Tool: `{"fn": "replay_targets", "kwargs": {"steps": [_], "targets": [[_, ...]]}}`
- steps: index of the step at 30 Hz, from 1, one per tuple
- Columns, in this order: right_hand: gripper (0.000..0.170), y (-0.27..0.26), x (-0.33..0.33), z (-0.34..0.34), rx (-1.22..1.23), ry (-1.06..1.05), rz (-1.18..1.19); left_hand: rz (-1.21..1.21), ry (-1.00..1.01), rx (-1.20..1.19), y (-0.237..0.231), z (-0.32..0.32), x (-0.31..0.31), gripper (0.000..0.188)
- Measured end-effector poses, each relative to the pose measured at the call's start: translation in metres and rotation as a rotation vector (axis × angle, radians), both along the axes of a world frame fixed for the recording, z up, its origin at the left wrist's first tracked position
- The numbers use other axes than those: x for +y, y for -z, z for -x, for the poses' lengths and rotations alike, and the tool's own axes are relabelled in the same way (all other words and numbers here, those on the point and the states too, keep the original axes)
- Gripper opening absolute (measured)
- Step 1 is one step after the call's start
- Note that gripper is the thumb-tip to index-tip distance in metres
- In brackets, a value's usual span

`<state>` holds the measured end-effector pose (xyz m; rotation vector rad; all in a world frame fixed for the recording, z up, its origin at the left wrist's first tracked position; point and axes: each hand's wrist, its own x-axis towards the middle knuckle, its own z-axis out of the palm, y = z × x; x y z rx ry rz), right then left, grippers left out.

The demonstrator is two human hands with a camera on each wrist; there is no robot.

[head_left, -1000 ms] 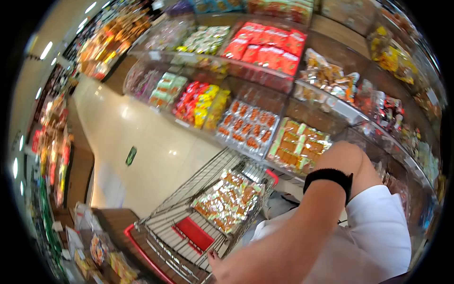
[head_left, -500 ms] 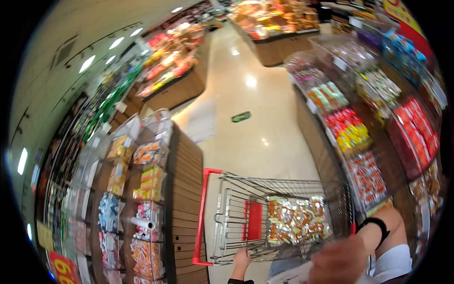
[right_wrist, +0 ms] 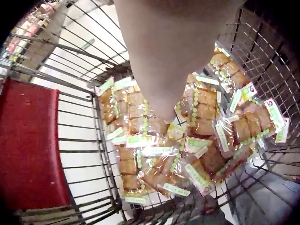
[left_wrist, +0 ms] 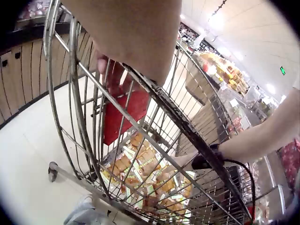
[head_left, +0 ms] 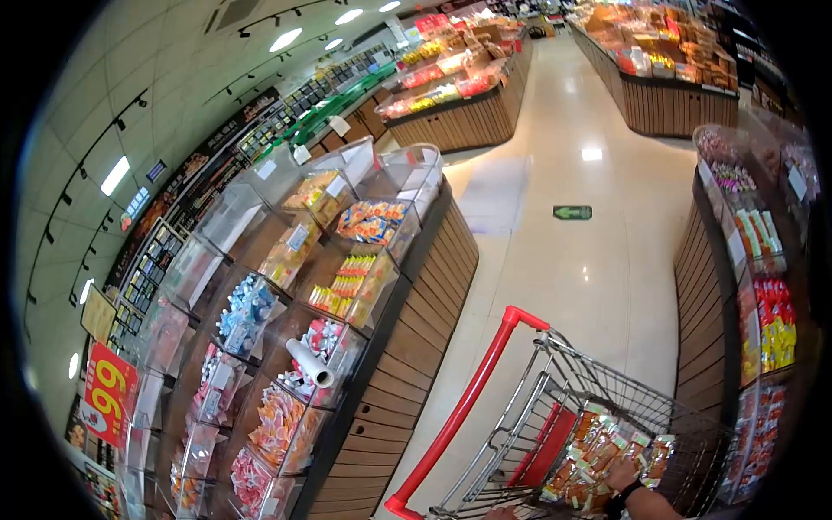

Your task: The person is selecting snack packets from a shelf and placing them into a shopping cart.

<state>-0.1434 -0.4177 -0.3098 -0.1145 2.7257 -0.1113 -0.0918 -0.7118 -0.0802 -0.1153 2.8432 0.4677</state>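
Note:
Several clear packs of brown food pieces [head_left: 598, 455] lie inside the wire shopping cart [head_left: 542, 360]. My right hand [head_left: 620, 476] reaches down into the cart onto these packs [right_wrist: 206, 112]; in the right wrist view its fingers are out of sight, so whether they pinch a pack cannot be told. In the left wrist view my left hand [left_wrist: 115, 77] has its fingers curled over the cart's metal rim beside the red panel [left_wrist: 125, 115]. Only a bit of the left hand [head_left: 501, 513] shows at the head view's bottom edge.
A candy shelf [head_left: 342, 286] with clear bins stands left of the cart, and another shelf [head_left: 763, 321] stands close on its right. A tiled aisle [head_left: 607, 286] with a green floor sign [head_left: 572, 212] runs ahead between display islands [head_left: 468, 121].
The head view has turned left from the right-hand shelves towards the aisle and the left shelf. My right hand has moved from beside the right-hand shelf down onto the packs in the cart.

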Motion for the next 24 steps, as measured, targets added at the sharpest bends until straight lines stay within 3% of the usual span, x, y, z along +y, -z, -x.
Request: {"fn": "replay_targets", "kwargs": {"steps": [2,3,6,8,9,10,11,12,13,14,16,19,20,21,22,23,24], "targets": [[0.07,-0.016,-0.011,0.02,-0.228,0.172,-0.028,0.027,0.014,-0.206,-0.011,0.007,0.001,0.024],[0.081,0.021,-0.008,0.014,-0.04,0.077,-0.107,-0.025,-0.002,-0.131,-0.018,0.009,0.003,0.023],[0.091,0.007,-0.022,0.043,-0.493,0.313,0.308,-0.123,-0.01,0.037,-0.039,0.018,0.01,0.022],[0.099,0.0,-0.032,0.048,-0.726,0.496,0.453,0.268,0.192,0.083,-0.034,0.015,0.015,0.022],[0.099,0.017,-0.037,0.039,-0.641,0.454,0.382,0.457,0.294,0.112,-0.033,0.014,0.016,0.022],[0.099,0.052,-0.043,0.024,-0.554,0.411,0.309,-0.032,0.038,-0.17,-0.04,0.024,0.012,0.025],[0.098,0.072,-0.046,0.014,-0.468,0.367,0.236,0.126,0.144,-0.077,-0.037,0.022,0.012,0.025],[0.097,0.054,-0.053,0.017,-0.386,0.501,0.236,0.282,0.251,0.017,-0.031,0.016,0.013,0.025],[0.092,0.073,-0.05,0.013,-0.192,0.627,0.393,0.434,0.363,0.114,-0.031,0.015,0.014,0.024],[0.087,0.093,-0.05,0.008,0.007,0.758,0.54,0.295,0.289,0.029,-0.03,0.016,0.013,0.024],[0.066,0.078,-0.055,0.029,0.29,0.934,0.512,0.024,0.171,-0.184,-0.039,0.023,0.011,0.023],[0.068,0.051,-0.049,0.055,0.1,1.34,0.921,0.02,0.29,-0.102,-0.023,0.015,0.003,0.02],[0.064,-0.013,-0.049,0.071,-0.073,1.369,0.963,0.031,0.303,-0.11,-0.022,0.017,0.003,0.02],[0.056,0.034,-0.059,0.069,0.053,1.73,1.294,0.043,0.316,-0.12,-0.02,0.018,0.003,0.02],[0.049,0.074,-0.054,0.058,-0.022,1.515,1.615,0.056,0.33,-0.134,-0.018,0.017,0.004,0.02],[0.044,0.06,-0.05,0.06,-0.085,1.424,1.007,0.074,0.343,-0.148,-0.018,0.015,0.003,0.02],[0.049,0.088,-0.053,0.055,-0.034,1.455,0.905,0.092,0.353,-0.156,-0.018,0.014,0.004,0.02]]}}
